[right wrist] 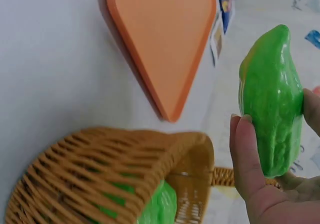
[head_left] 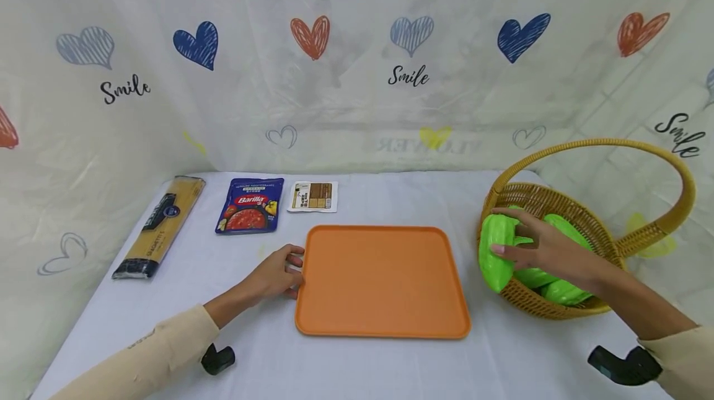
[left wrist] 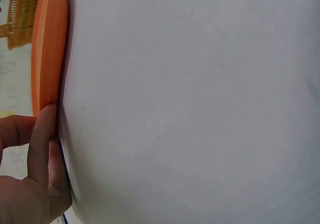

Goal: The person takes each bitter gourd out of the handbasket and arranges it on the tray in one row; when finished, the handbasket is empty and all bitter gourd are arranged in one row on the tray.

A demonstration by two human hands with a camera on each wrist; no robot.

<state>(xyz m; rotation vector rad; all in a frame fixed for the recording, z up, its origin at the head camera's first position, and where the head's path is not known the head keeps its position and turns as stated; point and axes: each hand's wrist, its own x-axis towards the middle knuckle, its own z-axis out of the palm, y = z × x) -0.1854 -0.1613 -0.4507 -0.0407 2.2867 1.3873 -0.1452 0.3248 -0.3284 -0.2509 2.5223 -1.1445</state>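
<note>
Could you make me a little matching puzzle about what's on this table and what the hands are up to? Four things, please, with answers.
Column one
1. Left hand
2. Right hand
3. Spaghetti pack
4. Wicker basket

Column two
A. Lying to the left of a blue pouch
B. Holding a green vegetable-shaped piece between fingers and thumb
C. Touching the edge of the orange tray
D. Standing on the right, under a tall arched handle

Right pairs
1-C, 2-B, 3-A, 4-D

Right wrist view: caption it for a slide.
The right hand's fingers grip a green vegetable by the wicker basket, orange tray nearby.
</note>
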